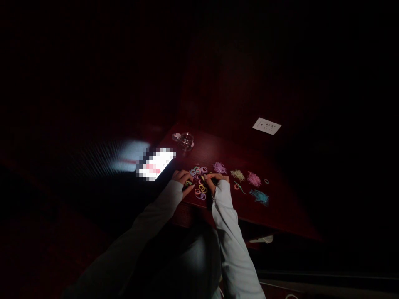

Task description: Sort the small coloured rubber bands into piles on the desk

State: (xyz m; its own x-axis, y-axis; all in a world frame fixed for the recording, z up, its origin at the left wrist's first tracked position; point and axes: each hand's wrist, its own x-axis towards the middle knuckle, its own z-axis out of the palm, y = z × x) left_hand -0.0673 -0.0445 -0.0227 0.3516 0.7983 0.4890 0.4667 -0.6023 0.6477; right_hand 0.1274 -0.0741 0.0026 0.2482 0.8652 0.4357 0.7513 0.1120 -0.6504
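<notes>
Small coloured hair ties [203, 189] lie in a loose pile on the dark red table, in purple, yellow, orange and pale blue. My left hand [182, 178] curves round the pile's left side, its thumb and fingers apart with a few greenish ties between them. On the other side is my right hand [217, 178]. Its forefinger reaches to a yellow tie in the pile, while the thumb stays apart from that finger. Dim light blurs the exact contact at both sets of fingertips.
Right of my hands lie heaps of thin bands: purple [220, 167], yellow [237, 175], pink [254, 178] and blue [259, 197]. A clear round container [186, 141] stands at the back. A bright, pixelated screen [156, 164] glows at left. A white socket plate [267, 126] is beyond.
</notes>
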